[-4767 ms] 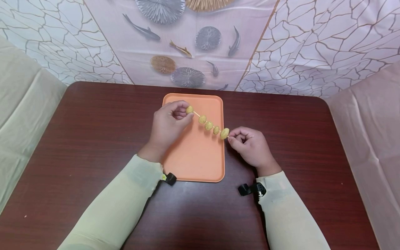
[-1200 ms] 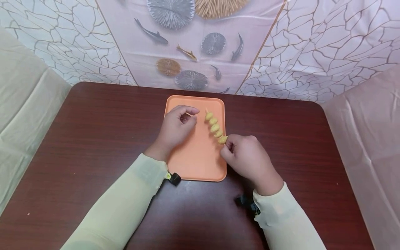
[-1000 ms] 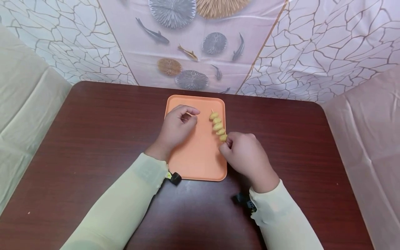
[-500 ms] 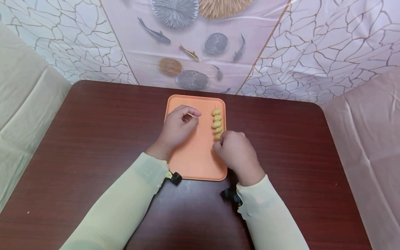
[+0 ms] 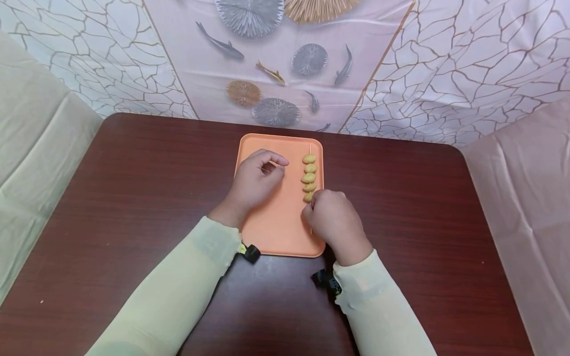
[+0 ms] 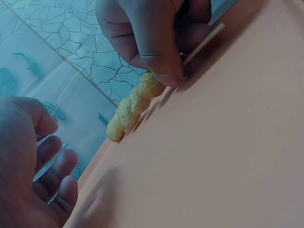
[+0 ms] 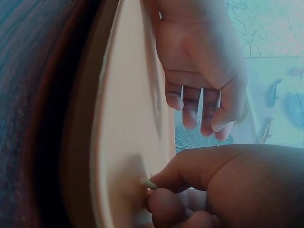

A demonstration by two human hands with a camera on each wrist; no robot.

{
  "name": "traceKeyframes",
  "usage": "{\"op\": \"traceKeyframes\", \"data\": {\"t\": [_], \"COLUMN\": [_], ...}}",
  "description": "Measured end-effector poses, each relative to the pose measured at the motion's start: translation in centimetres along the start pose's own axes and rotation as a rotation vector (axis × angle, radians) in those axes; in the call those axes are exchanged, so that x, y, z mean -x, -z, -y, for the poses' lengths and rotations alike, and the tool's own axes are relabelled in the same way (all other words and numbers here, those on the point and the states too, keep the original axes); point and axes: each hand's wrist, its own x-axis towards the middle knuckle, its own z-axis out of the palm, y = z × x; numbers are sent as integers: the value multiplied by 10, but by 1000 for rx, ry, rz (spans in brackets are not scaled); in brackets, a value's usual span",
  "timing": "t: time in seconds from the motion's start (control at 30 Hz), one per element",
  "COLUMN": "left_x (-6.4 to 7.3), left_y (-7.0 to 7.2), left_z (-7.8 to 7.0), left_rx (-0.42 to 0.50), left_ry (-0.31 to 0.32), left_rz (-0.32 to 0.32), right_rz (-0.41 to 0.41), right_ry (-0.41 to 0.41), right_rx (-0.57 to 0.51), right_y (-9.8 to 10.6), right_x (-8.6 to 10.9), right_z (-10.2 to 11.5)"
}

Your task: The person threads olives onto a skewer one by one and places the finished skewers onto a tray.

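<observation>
A wooden skewer [image 5: 310,149] carries several small yellow, potato-like pieces [image 5: 308,178] along its length. It lies lengthwise over the right side of an orange tray [image 5: 276,227], its far tip pointing at the back rim. My right hand [image 5: 337,220] pinches it between thumb and fingers, just below the nearest piece. The bare near end [image 6: 205,42] sticks out past the fingers in the left wrist view. Over the tray's left side, my left hand [image 5: 256,182] hangs with fingers loosely bent and holds nothing, apart from the skewer.
The tray lies on a dark reddish-brown table [image 5: 156,183] close to its back edge. A patterned cloth [image 5: 276,59] hangs behind, and pale cloth [image 5: 525,198] covers both sides.
Earlier both hands held the skewer slantwise above the tray. The left hand has since let go; the right has swung the skewer parallel to the tray's right rim and lowered it.
</observation>
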Motion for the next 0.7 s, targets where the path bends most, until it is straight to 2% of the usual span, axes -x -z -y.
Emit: {"op": "traceKeyframes", "data": {"t": [0.33,0.53,0.7], "left_x": [2,2,1], "left_y": [2,2,2], "left_z": [-1,-7,-14], "left_rx": [3,13,34], "left_ry": [-6,5,65], "left_rz": [8,23,38], "right_rz": [18,34,-36], "right_ry": [21,27,57], "right_rx": [31,-3,-45], "right_y": [0,3,9], "right_x": [0,2,2], "right_z": [0,-4,-13]}}
